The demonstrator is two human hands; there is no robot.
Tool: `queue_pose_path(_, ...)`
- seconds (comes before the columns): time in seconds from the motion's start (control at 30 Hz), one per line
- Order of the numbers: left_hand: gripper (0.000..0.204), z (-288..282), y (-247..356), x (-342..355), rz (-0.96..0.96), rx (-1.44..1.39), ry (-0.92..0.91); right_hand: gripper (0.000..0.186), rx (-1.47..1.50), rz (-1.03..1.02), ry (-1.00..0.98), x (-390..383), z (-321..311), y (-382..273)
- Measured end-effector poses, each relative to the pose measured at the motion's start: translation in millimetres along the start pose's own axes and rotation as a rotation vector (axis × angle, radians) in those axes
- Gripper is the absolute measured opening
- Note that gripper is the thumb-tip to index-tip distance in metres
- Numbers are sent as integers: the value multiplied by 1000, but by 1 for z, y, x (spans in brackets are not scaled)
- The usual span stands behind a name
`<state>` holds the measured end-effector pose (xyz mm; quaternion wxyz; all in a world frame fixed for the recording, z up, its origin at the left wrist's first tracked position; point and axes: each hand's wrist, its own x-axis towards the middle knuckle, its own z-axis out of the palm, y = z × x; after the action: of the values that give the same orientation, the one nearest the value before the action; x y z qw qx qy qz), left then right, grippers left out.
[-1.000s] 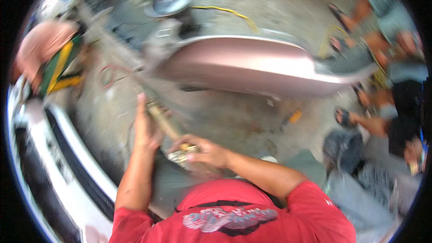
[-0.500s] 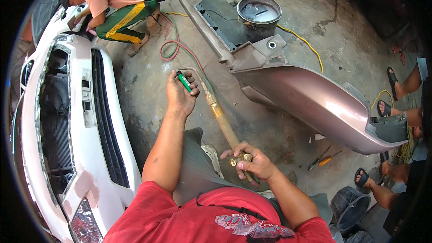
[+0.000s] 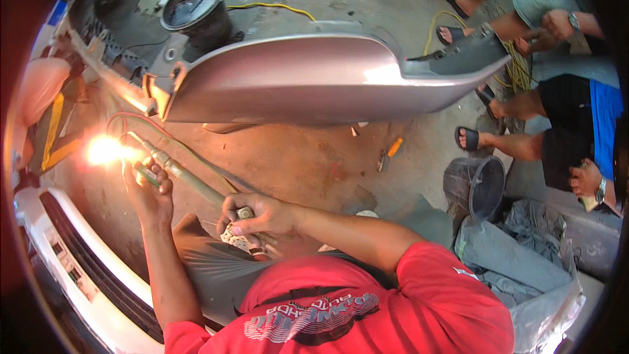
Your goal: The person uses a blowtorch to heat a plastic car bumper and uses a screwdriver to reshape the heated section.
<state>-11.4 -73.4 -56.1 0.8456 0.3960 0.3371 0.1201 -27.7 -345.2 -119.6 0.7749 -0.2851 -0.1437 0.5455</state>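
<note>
In my left hand (image 3: 149, 200) is a small green lighter (image 3: 147, 174), fingers wrapped round it beside the torch tip. My right hand (image 3: 259, 213) grips the valve end of a long brass gas torch (image 3: 196, 182). The torch lies slanted across my front, its bent nozzle pointing to the far left. A bright orange-white flame (image 3: 106, 151) burns at the nozzle, its glare hiding what is right behind it. Red and green hoses (image 3: 170, 136) curve over the floor near the torch.
Beyond my hands lies a silver-pink car bumper (image 3: 288, 85), with a dark bucket (image 3: 196, 16) behind it. A white bumper (image 3: 85, 275) stands at lower left, near a crouching person (image 3: 46, 88). Right: a screwdriver (image 3: 395, 147), a black bucket (image 3: 475, 187), seated people (image 3: 524, 144).
A flame has sprung up at the torch nozzle, lighting the floor orange. My view has turned to the right, so the hands and torch now appear further left.
</note>
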Motion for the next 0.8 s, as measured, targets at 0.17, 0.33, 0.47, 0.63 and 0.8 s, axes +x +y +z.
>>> queue_pose_path(0.17,35,15,-29,-19,-112,60,-88,16,-28,34,19,1,3,-2)
queue_pose_path(0.33,22,6,-29,-12,-180,105,-43,16,-54,21,25,2,5,3)
queue_pose_path(0.47,15,2,-35,-11,-146,141,-41,20,8,7,-4,5,2,9)
queue_pose_path(0.63,19,4,-39,-9,-135,148,17,37,98,-21,-23,5,5,15)
queue_pose_path(0.8,23,4,-43,-11,-102,165,29,58,196,3,-1,4,11,21)
